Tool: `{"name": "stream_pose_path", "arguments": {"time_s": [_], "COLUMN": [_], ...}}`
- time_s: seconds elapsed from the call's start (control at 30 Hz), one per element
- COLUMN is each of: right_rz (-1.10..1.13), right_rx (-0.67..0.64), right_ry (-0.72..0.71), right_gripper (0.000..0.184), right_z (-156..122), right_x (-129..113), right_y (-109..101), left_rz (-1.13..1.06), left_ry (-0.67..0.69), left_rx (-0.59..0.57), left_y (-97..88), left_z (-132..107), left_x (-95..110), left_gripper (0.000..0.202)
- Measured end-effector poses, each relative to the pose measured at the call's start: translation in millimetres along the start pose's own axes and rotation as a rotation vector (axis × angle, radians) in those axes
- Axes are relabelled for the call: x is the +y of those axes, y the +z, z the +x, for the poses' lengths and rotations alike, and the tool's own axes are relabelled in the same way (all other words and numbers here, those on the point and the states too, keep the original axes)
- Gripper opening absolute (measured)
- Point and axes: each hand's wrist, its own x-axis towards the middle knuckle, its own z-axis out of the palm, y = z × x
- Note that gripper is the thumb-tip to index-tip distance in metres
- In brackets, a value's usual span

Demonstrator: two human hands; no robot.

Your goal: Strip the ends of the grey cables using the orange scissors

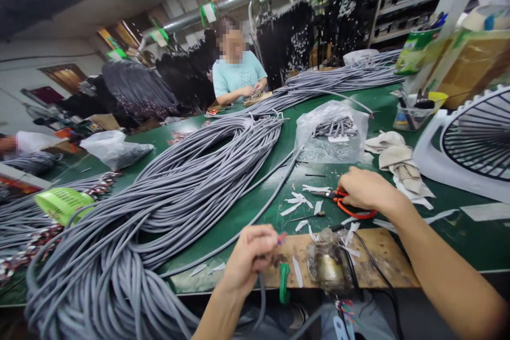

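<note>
Fingers [265, 241] of the left hand [249, 260] are curled shut in a pinch on a thin grey cable [261, 297], whose red-tipped end [282, 238] sticks out past the fingertips. That forearm comes up from the bottom edge of my view, just over the near edge of the tabletop [438, 244]. The right arm reaches in from the lower right, with the right hand [368, 188] bent down over orange-handled scissors [353, 204], touching them; I cannot tell whether those fingers grip the handles. A huge coil of grey cable [159, 212] fills the left of the green tabletop, right beside the left hand, so there is little room on that side. More open green lies around the right hand. A wooden board [382, 247] sits along the near edge, between the hands and below the scissors, with a green clamp [284, 282] hanging from it. White plastic scraps [297, 204] lie scattered between the board and a clear plastic bag [330, 133] of cut cable pieces.
</note>
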Motion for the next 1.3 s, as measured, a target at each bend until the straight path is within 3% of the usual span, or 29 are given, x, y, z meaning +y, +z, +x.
{"name": "stream_pose_path", "arguments": {"time_s": [0.1,0.2,0.3,0.4,0.53,0.7,0.87,0.97,1.1,1.17,1.23,1.3], "right_rz": [0.048,0.097,0.136,0.219,0.380,0.905,1.574,1.659,1.598,1.520,1.393,1.240], "right_rx": [-0.034,-0.136,-0.141,-0.047,0.133,0.215,0.352,0.482,0.555,0.522,0.456,0.384], "right_ry": [-0.168,-0.306,-0.321,-0.268,-0.144,-0.003,0.122,0.122,0.053,-0.014,-0.075,-0.143], "right_gripper": [0.011,0.007,0.012,0.011,0.019,0.044,0.040,0.035,0.030,0.028,0.028,0.029], "right_z": [-1,-1,2,7,14,15,10,7,4,1,-2,-5], "right_x": [-19,-41,-48,-44,-44,-54,-46,-34,-32,-38,-47,-55], "right_y": [13,34,48,48,39,35,9,-8,-11,-3,8,17], "left_rz": [0.486,0.998,1.256,1.281,1.079,0.842,1.023,1.073,1.218,1.317,1.392,1.448], "left_ry": [0.174,0.418,0.380,0.346,0.299,0.236,0.228,0.282,0.436,0.539,0.696,0.841], "left_rx": [0.016,0.319,0.442,0.465,0.453,0.228,0.128,0.231,0.730,0.882,0.842,0.723], "left_y": [-3.9,-20.4,-40.2,-48.1,-41.6,-35.8,-38.0,-42.8,-47.8,-40.8,-24.1,-1.4], "left_z": [-9,9,32,34,1,-44,-62,-63,-44,-25,-3,18], "left_x": [-6,-7,-12,-18,-19,-18,-16,-9,2,8,13,17], "left_gripper": [0.019,0.017,0.011,0.012,0.014,0.016,0.015,0.020,0.015,0.020,0.036,0.048]}}
